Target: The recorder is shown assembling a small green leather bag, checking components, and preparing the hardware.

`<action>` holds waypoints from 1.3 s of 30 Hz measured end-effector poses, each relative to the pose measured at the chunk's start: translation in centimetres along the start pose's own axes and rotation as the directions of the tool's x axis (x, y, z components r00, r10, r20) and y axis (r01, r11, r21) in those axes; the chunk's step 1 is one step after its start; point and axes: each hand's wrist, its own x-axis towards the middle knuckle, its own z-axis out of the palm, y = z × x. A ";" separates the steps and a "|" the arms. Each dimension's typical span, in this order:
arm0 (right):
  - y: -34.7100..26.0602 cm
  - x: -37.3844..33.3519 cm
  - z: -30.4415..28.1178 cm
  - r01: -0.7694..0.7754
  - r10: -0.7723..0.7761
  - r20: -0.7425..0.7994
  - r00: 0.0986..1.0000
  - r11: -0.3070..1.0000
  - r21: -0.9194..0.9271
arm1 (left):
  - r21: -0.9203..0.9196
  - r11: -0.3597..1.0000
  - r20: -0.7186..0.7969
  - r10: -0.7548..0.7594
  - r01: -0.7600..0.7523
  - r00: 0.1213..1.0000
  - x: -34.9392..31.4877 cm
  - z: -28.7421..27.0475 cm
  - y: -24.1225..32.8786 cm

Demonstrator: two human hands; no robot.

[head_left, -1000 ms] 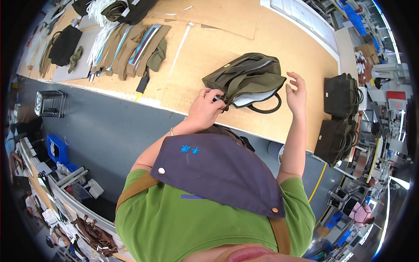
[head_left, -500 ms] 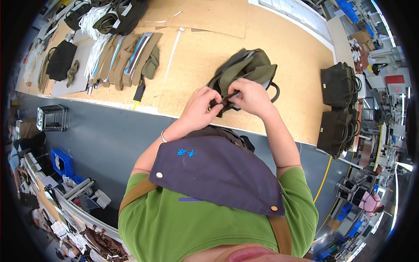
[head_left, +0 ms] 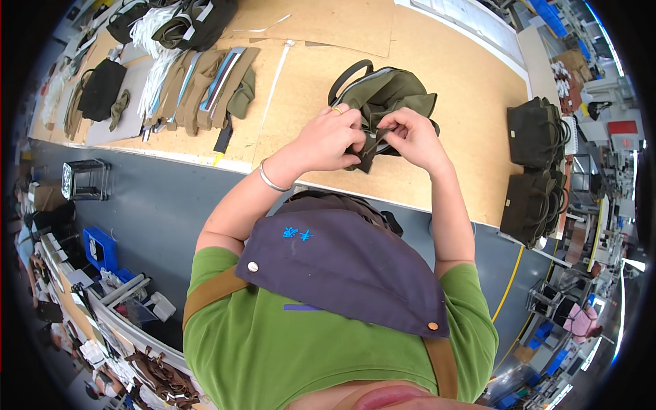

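Note:
An olive-green fabric bag (head_left: 393,90), crumpled and with a dark handle loop standing up at its far left, lies on the tan worktable (head_left: 301,89) in front of me. My left hand (head_left: 335,139) has its fingers curled round the bag's near left edge. On the right, my right hand (head_left: 412,139) pinches a dark strip (head_left: 371,152) of the bag's edge between thumb and fingers. The strip's lower end hangs toward the table's front edge. My fingers hide part of the near side of the bag.
Finished-looking dark handbags (head_left: 536,133) stand at the table's right end. Brown and striped fabric strips (head_left: 205,89) lie in a row on the left, near white cords (head_left: 156,72) and a black bag (head_left: 102,89). A blue crate (head_left: 100,250) sits on the floor behind left.
The bag has turned in my hands, so its handle now shows at the far left. My left hand has shifted up and right, its fingers more curled; my right hand has moved slightly right.

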 end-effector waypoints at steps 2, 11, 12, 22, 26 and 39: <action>0.1 0.2 -0.1 -0.002 0.002 0.003 1.000 1.000 -0.013 | 0.020 0.993 -0.142 0.122 -0.120 0.982 0.8 -0.2 0.5; 0.2 1.0 -0.4 -0.041 0.043 0.053 0.998 0.998 -0.039 | -0.224 0.970 0.196 -0.051 0.095 0.979 2.2 -1.9 -1.4; 0.2 1.1 -0.5 -0.056 0.058 0.057 0.997 0.998 -0.036 | -0.276 0.957 0.166 -0.048 0.094 0.985 2.2 -2.4 -1.7; 0.5 1.5 -1.4 -0.109 0.119 0.124 0.985 0.991 -0.083 | -0.071 0.993 0.253 -0.075 0.096 0.965 3.1 -4.0 -2.7; 1.1 1.7 -0.5 -0.054 0.039 0.323 0.946 0.998 0.038 | 0.246 0.957 -0.297 -0.077 0.155 0.952 4.7 0.8 -2.5; 1.1 2.0 1.8 -0.277 0.266 0.135 0.954 0.959 0.068 | 0.020 0.995 -0.140 -0.095 0.099 0.986 -2.0 2.9 3.3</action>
